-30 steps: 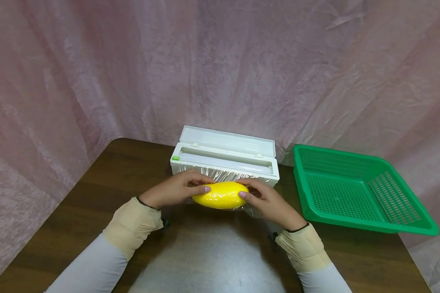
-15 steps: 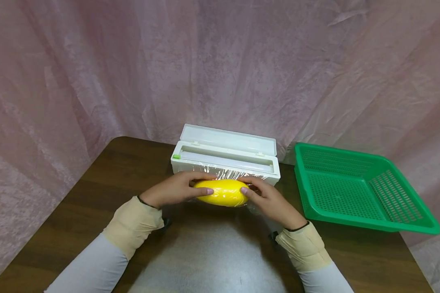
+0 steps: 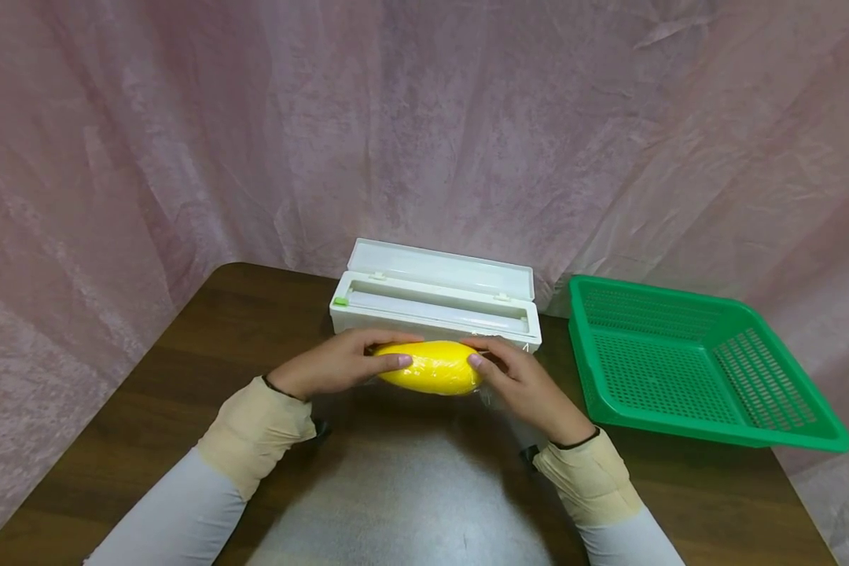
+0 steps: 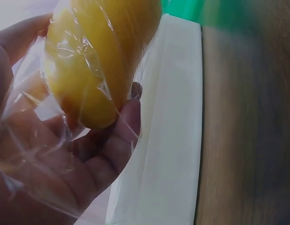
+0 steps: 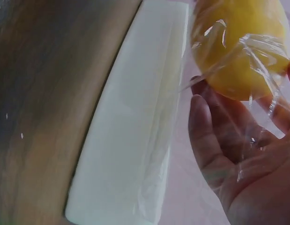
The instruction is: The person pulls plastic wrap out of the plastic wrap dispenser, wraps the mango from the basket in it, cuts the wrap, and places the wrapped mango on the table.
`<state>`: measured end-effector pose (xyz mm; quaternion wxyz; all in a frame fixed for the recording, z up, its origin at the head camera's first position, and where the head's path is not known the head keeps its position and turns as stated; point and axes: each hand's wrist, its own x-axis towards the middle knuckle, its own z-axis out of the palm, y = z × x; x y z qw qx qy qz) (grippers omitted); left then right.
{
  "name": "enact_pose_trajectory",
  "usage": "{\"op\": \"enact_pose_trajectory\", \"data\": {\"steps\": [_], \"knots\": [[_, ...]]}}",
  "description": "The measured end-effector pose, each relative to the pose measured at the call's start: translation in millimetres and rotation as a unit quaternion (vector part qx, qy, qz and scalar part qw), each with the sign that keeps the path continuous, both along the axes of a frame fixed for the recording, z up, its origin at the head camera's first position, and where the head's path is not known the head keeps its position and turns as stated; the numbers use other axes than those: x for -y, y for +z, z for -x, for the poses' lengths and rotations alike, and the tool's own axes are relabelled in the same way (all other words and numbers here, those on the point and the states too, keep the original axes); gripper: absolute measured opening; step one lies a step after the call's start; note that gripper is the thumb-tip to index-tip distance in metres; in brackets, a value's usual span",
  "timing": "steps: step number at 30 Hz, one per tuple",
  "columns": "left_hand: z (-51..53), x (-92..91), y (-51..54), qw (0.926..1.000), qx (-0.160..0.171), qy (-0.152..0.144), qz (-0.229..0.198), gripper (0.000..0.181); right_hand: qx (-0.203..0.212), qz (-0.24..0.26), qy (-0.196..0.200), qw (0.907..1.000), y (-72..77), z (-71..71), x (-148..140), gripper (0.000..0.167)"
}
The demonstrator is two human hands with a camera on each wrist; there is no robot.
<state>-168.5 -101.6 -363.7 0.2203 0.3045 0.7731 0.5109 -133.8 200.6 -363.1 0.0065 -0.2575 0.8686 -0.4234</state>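
Note:
Between both hands, off the table and in front of the dispenser, is a smooth yellow oval fruit (image 3: 431,368); its exact kind is unclear. Clear cling film (image 5: 257,61) covers it and hangs in loose creases over the palms in both wrist views. My left hand (image 3: 339,363) grips the fruit's left end, thumb on the near side and fingers on the far side. The right hand (image 3: 523,385) grips its right end the same way. Just beyond stands a white cling film dispenser (image 3: 350,316), lid raised, a pale roll inside and a green slider at its left.
A green perforated plastic basket (image 3: 679,428) sits on the right of the dark wooden table (image 3: 205,354). Behind the table hangs a pink curtain (image 3: 424,141). Both wrists carry beige wraps (image 3: 255,428) with small dark devices.
Both hands have shifted the fruit slightly forward and up, closer to the dispenser. The shiny film seen earlier across the dispenser's front now shows far less there.

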Motion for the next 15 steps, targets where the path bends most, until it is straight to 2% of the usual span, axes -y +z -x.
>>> {"op": "enact_pose_trajectory", "data": {"steps": [4,8,15], "knots": [[0.2,1.8,1.1,0.9997,-0.015,0.016,0.008,0.041,-0.057,-0.022,-0.012,0.998,1.2,-0.4,1.3,0.031],[0.6,2.4,2.6,0.9991,-0.027,0.029,0.012,0.041,-0.115,-0.035,-0.033,0.9922,0.8,-1.1,4.5,0.029],[1.3,0.2,-0.1,0.9994,-0.016,0.029,0.004,0.041,-0.149,-0.074,-0.062,0.9842,-1.7,-3.3,5.7,0.036]]}}
